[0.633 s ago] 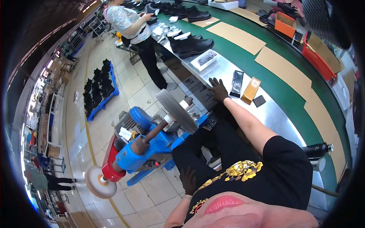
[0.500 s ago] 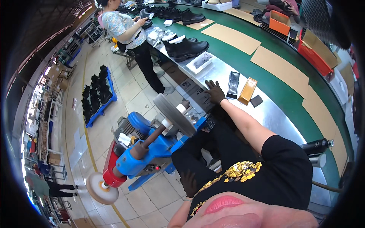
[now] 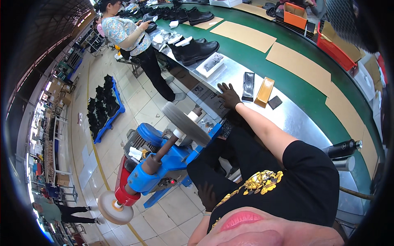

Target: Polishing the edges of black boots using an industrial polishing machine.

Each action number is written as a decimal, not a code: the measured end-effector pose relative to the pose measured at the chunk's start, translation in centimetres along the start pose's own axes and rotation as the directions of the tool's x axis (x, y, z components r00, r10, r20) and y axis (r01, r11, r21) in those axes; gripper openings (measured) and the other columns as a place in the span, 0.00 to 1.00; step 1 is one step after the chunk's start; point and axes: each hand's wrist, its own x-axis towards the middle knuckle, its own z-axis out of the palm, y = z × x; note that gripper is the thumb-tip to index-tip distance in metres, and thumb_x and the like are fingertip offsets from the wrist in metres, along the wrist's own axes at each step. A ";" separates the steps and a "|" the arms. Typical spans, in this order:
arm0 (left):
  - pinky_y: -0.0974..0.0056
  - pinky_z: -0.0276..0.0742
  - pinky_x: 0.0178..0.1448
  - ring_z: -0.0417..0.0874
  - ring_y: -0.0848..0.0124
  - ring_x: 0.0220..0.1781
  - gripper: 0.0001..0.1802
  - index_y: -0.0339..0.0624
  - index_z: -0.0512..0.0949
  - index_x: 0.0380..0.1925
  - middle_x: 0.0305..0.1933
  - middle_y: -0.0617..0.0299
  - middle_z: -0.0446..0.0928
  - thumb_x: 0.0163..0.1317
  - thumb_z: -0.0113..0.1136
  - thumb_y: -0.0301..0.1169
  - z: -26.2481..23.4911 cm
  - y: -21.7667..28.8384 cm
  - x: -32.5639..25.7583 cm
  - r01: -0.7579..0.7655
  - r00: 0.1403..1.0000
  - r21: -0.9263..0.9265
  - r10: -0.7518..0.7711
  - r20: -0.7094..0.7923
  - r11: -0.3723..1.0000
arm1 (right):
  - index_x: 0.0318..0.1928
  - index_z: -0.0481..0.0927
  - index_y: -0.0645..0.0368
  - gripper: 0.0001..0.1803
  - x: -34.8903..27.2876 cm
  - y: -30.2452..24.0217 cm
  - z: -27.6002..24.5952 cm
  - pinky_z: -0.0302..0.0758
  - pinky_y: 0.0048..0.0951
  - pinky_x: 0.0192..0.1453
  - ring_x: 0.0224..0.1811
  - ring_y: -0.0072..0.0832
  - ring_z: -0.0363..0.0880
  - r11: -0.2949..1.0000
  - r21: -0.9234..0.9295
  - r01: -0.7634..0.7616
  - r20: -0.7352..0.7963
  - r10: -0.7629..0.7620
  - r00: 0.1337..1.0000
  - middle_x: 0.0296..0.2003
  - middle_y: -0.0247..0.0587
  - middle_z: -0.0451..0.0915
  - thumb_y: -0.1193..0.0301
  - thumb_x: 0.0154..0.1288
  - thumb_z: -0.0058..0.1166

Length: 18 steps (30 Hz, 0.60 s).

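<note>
No legible lettering or numbers

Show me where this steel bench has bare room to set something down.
Bare steel lies between the black pad and the bottle, with the green belt alongside. It is crowded further up: the right hand, black bar, gold bar, white box and boots.

- I read the worktop (image 3: 301, 119) as smooth, shiny metal.
- Black block (image 3: 248, 86): glossy.
- Amber block (image 3: 264, 92): smooth, glossy.
- Boot (image 3: 201, 53): smooth, leather-like, soft sheen.
- Brown sheets (image 3: 244, 35): matt card.
- Right glove (image 3: 229, 96): matt, dark, cloth by its look.
</note>
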 end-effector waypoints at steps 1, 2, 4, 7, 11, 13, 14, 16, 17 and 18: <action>0.45 0.48 0.72 0.54 0.46 0.73 0.19 0.49 0.76 0.54 0.67 0.56 0.66 0.64 0.49 0.38 -0.1 0.1 0.0 0.007 1.000 0.004 -0.007 0.001 1.000 | 0.45 0.84 0.41 0.24 0.1 -0.1 0.0 0.44 0.51 0.75 0.74 0.43 0.48 1.000 -0.009 0.011 0.001 -0.011 1.000 0.70 0.45 0.55 0.70 0.40 0.61; 0.45 0.48 0.72 0.54 0.46 0.73 0.19 0.49 0.76 0.54 0.67 0.56 0.66 0.64 0.49 0.38 -0.1 0.2 0.0 0.014 1.000 0.007 -0.014 0.002 1.000 | 0.45 0.84 0.43 0.24 0.1 -0.2 0.0 0.45 0.51 0.74 0.73 0.43 0.49 1.000 -0.009 0.017 -0.012 -0.017 1.000 0.69 0.45 0.56 0.69 0.40 0.62; 0.45 0.48 0.72 0.54 0.46 0.73 0.19 0.48 0.76 0.54 0.67 0.56 0.66 0.64 0.49 0.38 -0.2 0.4 0.0 0.011 1.000 0.006 -0.011 -0.004 1.000 | 0.44 0.84 0.46 0.23 -0.1 -0.2 -0.2 0.46 0.51 0.74 0.72 0.43 0.51 1.000 -0.008 0.018 -0.039 -0.019 0.999 0.68 0.45 0.57 0.69 0.40 0.62; 0.46 0.48 0.72 0.55 0.46 0.73 0.19 0.48 0.76 0.53 0.67 0.55 0.66 0.64 0.48 0.37 -0.2 0.6 0.1 0.006 1.000 0.008 -0.006 -0.013 1.000 | 0.45 0.83 0.46 0.23 -0.2 -0.3 -0.4 0.45 0.51 0.74 0.73 0.43 0.50 1.000 -0.002 0.009 -0.016 -0.009 1.000 0.69 0.45 0.56 0.70 0.41 0.62; 0.46 0.48 0.72 0.54 0.47 0.73 0.19 0.48 0.76 0.53 0.67 0.55 0.66 0.64 0.48 0.37 -0.5 1.1 0.5 0.025 1.000 0.016 -0.025 -0.012 1.000 | 0.45 0.83 0.46 0.24 -0.3 -0.4 -0.8 0.44 0.51 0.75 0.74 0.43 0.48 0.999 0.038 -0.007 -0.003 0.007 1.000 0.70 0.44 0.55 0.71 0.41 0.62; 0.46 0.47 0.72 0.54 0.47 0.73 0.19 0.48 0.76 0.53 0.67 0.55 0.66 0.64 0.47 0.38 -0.5 1.0 0.3 0.023 1.000 0.013 -0.023 -0.017 1.000 | 0.44 0.83 0.47 0.23 -0.2 -0.5 -0.8 0.44 0.51 0.75 0.73 0.43 0.49 0.999 0.053 -0.011 -0.010 0.011 1.000 0.70 0.44 0.56 0.72 0.41 0.61; 0.46 0.47 0.72 0.54 0.47 0.73 0.19 0.48 0.76 0.53 0.67 0.55 0.66 0.64 0.47 0.38 -0.4 1.0 0.3 0.017 1.000 0.008 -0.017 -0.017 1.000 | 0.44 0.83 0.47 0.23 -0.2 -0.4 -0.7 0.44 0.51 0.75 0.73 0.43 0.49 0.999 0.046 -0.005 -0.013 0.006 1.000 0.70 0.45 0.56 0.72 0.41 0.61; 0.46 0.47 0.72 0.54 0.47 0.73 0.19 0.48 0.76 0.53 0.67 0.55 0.66 0.64 0.48 0.38 -0.4 0.9 0.4 0.017 1.000 0.013 -0.017 -0.009 1.000 | 0.44 0.84 0.47 0.22 0.1 -0.4 -0.3 0.44 0.51 0.75 0.73 0.43 0.49 0.999 0.036 0.013 -0.018 -0.012 1.000 0.69 0.46 0.56 0.72 0.42 0.61; 0.46 0.47 0.72 0.54 0.47 0.73 0.19 0.48 0.76 0.53 0.67 0.55 0.67 0.64 0.48 0.38 -0.5 0.9 0.4 0.020 1.000 0.018 -0.020 -0.007 1.000 | 0.44 0.83 0.47 0.22 0.1 -0.3 -0.2 0.44 0.51 0.74 0.73 0.43 0.49 1.000 0.029 0.010 -0.014 -0.009 1.000 0.69 0.46 0.56 0.72 0.42 0.60; 0.46 0.47 0.72 0.54 0.47 0.73 0.19 0.48 0.76 0.53 0.67 0.55 0.66 0.64 0.48 0.38 -0.5 1.0 0.4 0.022 1.000 0.013 -0.022 -0.009 1.000 | 0.44 0.83 0.47 0.22 0.0 -0.1 -0.1 0.44 0.51 0.74 0.73 0.43 0.49 1.000 0.029 0.011 -0.033 -0.011 0.999 0.69 0.46 0.56 0.72 0.42 0.60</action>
